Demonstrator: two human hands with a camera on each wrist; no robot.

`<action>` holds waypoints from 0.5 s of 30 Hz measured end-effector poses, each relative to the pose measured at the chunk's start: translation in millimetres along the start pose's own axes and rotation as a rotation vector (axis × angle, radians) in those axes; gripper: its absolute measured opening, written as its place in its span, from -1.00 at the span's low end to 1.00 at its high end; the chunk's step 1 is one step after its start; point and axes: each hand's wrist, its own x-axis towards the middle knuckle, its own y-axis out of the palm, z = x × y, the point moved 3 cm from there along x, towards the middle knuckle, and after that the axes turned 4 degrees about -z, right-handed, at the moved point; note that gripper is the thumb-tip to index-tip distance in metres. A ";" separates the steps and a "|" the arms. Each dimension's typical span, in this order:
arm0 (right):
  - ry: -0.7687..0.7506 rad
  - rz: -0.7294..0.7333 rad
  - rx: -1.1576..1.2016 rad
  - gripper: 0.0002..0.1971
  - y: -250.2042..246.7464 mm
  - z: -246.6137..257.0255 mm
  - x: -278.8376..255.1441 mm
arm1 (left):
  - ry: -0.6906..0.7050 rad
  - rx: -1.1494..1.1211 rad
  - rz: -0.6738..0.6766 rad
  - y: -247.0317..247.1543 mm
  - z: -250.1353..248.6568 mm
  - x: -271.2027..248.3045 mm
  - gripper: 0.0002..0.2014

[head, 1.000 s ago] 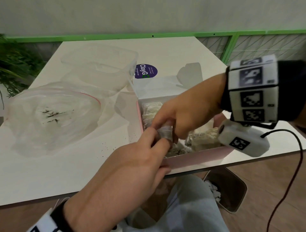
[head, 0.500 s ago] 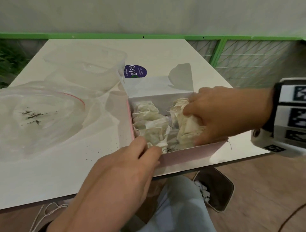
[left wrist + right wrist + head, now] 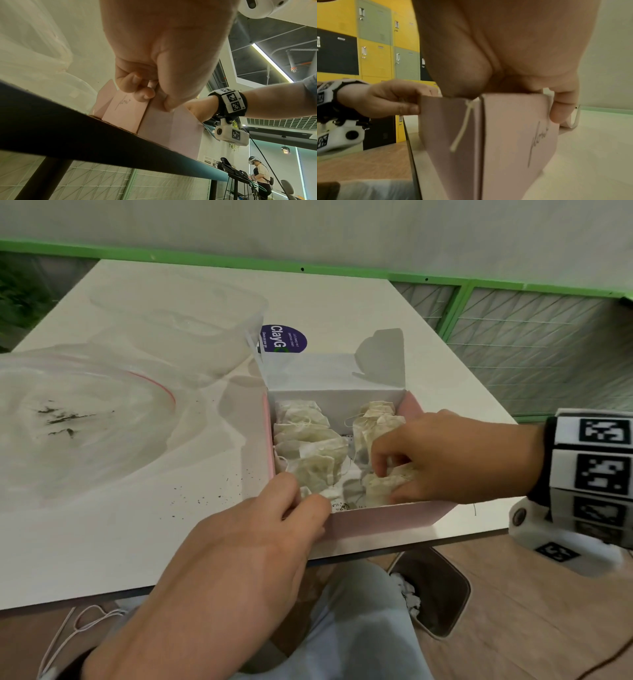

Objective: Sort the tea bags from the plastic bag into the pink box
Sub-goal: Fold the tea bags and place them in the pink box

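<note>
The pink box point(image 3: 383, 518) stands open at the table's near edge, with two rows of pale tea bags point(image 3: 308, 446) inside. My left hand point(image 3: 305, 498) pinches the box's near-left corner; in the left wrist view its fingers point(image 3: 144, 93) curl over the top edge of the pink wall point(image 3: 163, 128). My right hand point(image 3: 388, 484) is inside the right half, fingers curled down round a tea bag point(image 3: 376, 491) in the near-right stack. A tea bag string point(image 3: 462, 129) hangs over the box wall point(image 3: 505, 142). The flat plastic bag point(image 3: 85, 422) lies at left, holding only dark crumbs.
A clear plastic tub point(image 3: 178, 330) sits behind the bag, a purple sticker point(image 3: 286, 338) beside it. The box's white lid flap point(image 3: 329, 371) stands up at the back. Tea crumbs dot the table point(image 3: 205, 498). A waste bin point(image 3: 435, 594) stands on the floor below the table edge.
My right hand left the tea bag held between both hands and went into the box's right side, then closer to the near wall. My left hand settled on the near-left corner.
</note>
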 end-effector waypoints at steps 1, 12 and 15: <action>-0.001 -0.016 -0.022 -0.69 1.7 -0.1 1.6 | -0.005 -0.003 0.003 0.9 0.3 -0.1 -0.83; -0.085 0.147 -0.187 -0.69 -2.9 4.7 11.5 | -0.001 -0.011 0.010 -1.5 0.6 -0.5 -0.85; -0.082 0.161 -0.232 -0.66 -3.6 6.2 14.1 | 0.012 -0.017 0.011 -1.8 -0.2 0.0 -0.93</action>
